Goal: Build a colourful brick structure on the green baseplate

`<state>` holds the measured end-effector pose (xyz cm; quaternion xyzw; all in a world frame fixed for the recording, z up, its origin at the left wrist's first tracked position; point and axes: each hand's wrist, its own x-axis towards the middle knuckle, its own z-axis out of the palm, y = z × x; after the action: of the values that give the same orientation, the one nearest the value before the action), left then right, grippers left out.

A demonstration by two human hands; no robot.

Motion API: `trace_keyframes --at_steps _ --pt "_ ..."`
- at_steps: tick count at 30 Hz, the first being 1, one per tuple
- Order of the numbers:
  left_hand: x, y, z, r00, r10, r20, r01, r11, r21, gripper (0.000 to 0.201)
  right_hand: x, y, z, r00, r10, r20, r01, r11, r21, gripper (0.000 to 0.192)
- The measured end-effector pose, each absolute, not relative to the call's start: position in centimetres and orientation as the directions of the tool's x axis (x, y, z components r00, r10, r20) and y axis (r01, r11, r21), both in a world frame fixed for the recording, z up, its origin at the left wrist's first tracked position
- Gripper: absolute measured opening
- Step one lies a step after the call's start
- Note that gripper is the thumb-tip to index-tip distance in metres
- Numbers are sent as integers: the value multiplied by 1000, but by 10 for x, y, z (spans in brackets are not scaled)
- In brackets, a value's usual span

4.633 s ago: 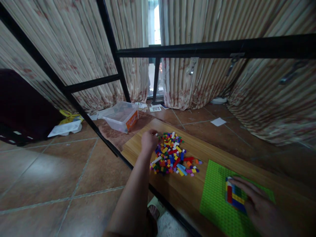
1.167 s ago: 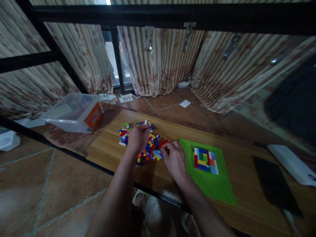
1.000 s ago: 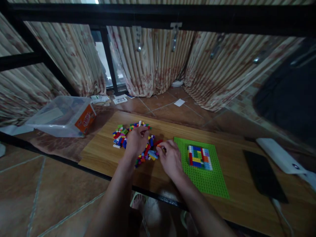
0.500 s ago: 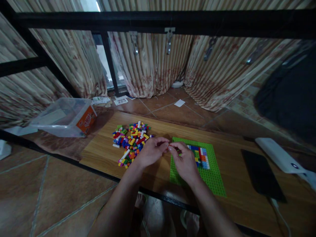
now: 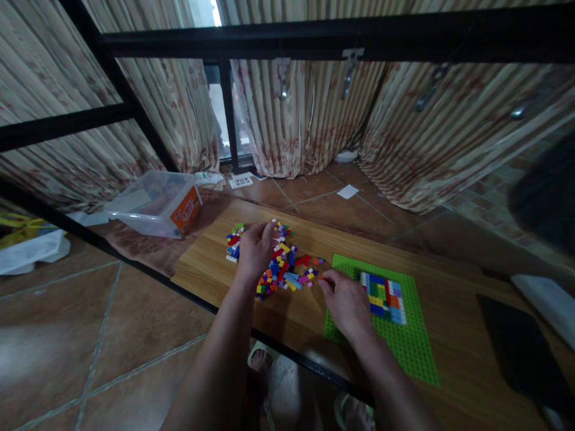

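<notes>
A heap of small coloured bricks (image 5: 290, 270) lies on a low wooden board (image 5: 206, 272). My left hand (image 5: 255, 250) rests on the heap's left part with its fingers curled down into the bricks; what they grip is hidden. My right hand (image 5: 345, 301) lies on the left edge of a green baseplate (image 5: 406, 353), and its fingertips pinch a small red brick (image 5: 320, 281) beside the heap. A flat patch of mixed-colour bricks (image 5: 384, 294) is fixed on the baseplate, just right of my right hand.
A clear plastic tub (image 5: 155, 203) with an orange label stands on the floor to the left of the board. A black flat device (image 5: 523, 356) and a white object (image 5: 550, 302) lie at the right. Black metal bars (image 5: 314, 42) cross overhead, with curtains behind them.
My hands met over the baseplate's left edge half a second ago and have parted. The left hand has gone back onto the heap. The right hand has dropped to the baseplate's edge.
</notes>
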<state>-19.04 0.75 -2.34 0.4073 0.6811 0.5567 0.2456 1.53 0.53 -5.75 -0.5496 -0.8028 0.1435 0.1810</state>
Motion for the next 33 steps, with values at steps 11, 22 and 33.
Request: trace_keyframes --at_steps 11,22,33 --pt "-189 5 -22 -548 826 131 220 -9 975 33 12 2 -58 -317 942 112 777 326 -539 21" --pt "-186 7 -27 -512 844 158 166 -83 983 22 5 -7 -59 -433 893 120 730 426 -534 21" --pt "-185 10 -27 -522 845 114 151 -39 988 23 4 -14 -50 -394 912 111 608 349 -713 13"
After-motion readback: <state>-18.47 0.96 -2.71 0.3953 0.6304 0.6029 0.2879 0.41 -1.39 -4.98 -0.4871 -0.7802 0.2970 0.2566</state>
